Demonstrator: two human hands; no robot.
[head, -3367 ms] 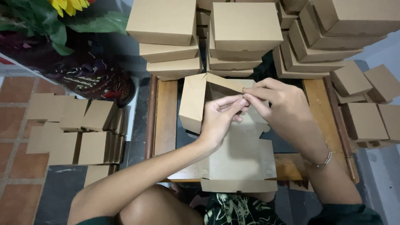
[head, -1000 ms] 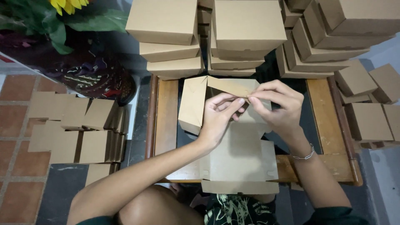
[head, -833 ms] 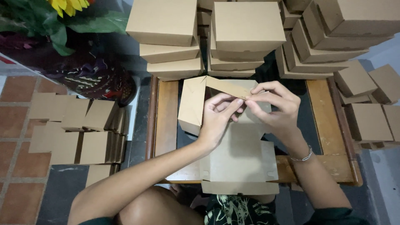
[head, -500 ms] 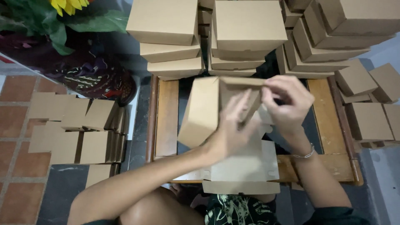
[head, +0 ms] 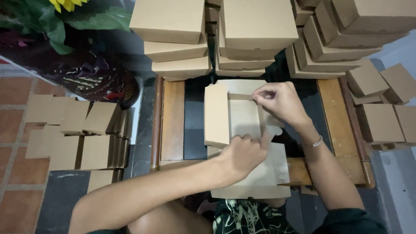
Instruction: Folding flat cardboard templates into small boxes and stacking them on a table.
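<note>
A brown cardboard box blank [head: 242, 117], half folded, lies in front of me on a low wooden table [head: 172, 121]. Its left wall stands upright and its lid panel [head: 260, 180] lies flat toward me. My left hand [head: 242, 154] grips the near side of the box, fingers curled over a flap. My right hand [head: 279, 102] pinches the far right corner flap between thumb and fingers. A thin bracelet circles my right wrist.
Stacks of finished brown boxes [head: 173, 34] fill the far side, with more at the right [head: 381, 117]. Flat unfolded blanks [head: 73, 134] lie in a pile on the tiled floor at left. A dark flower pot [head: 93, 76] with leaves stands at upper left.
My left hand has dropped from the far corner to the near side of the box. The left wall has gone from tilted to upright. My right hand stays at the far right corner.
</note>
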